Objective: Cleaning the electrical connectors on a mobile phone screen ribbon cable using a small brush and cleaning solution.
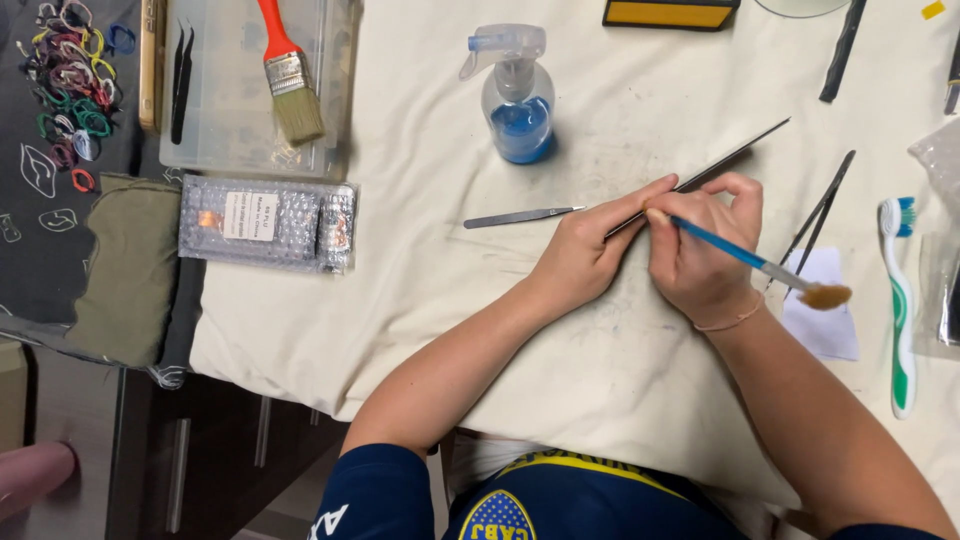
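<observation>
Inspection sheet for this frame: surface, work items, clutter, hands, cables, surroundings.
Surface: white cloth, faintly marked, over a table.
Work items: long dark metal strip under both hands; blue-handled brush, bristles pointing away from the strip.
Clutter: spray bottle with blue liquid, tweezers, toothbrush, orange-handled paintbrush on a clear box, bubble-wrapped packet.
Hands: left hand rests on the strip; right hand holds the brush.
Cables: nothing seen.
Surroundings: coloured rubber bands, green cloth.

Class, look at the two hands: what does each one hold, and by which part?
The right hand grips a blue-handled brush near its handle end. The left hand pinches a long dark metal strip at its lower end.
</observation>
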